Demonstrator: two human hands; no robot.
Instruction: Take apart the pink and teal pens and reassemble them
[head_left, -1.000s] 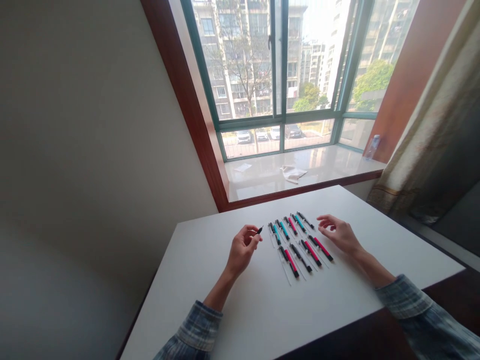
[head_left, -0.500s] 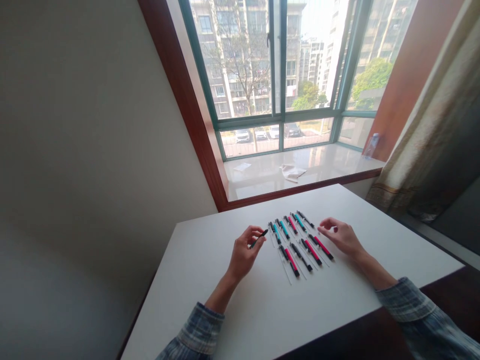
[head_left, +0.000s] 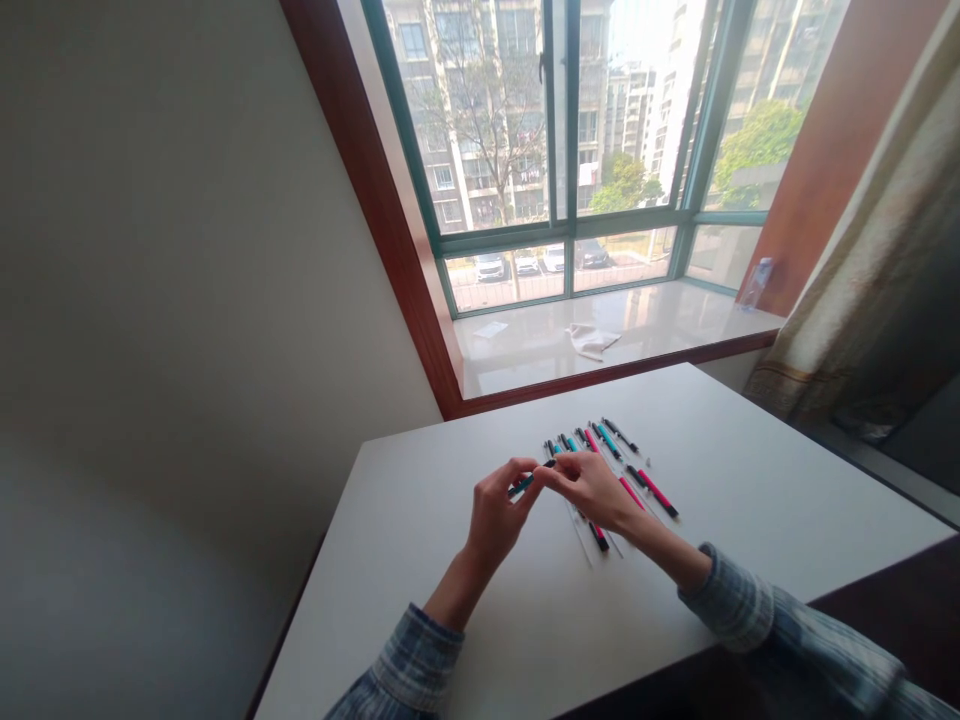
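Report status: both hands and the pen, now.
Left hand holds teal pen above table. Right hand pinches its far end. Other pens lie in rows beneath right hand; nothing blocking.

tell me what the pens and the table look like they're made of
Pens: likely plastic, going by saturated teal or pink barrels with black ends; the held pen looks the same. Finish too small to tell. Table: smooth white top with little glare, probably laminate or painted board.

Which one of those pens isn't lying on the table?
The teal-and-black pen pinched between left hand and right hand; the other pens lie in rows on the table.
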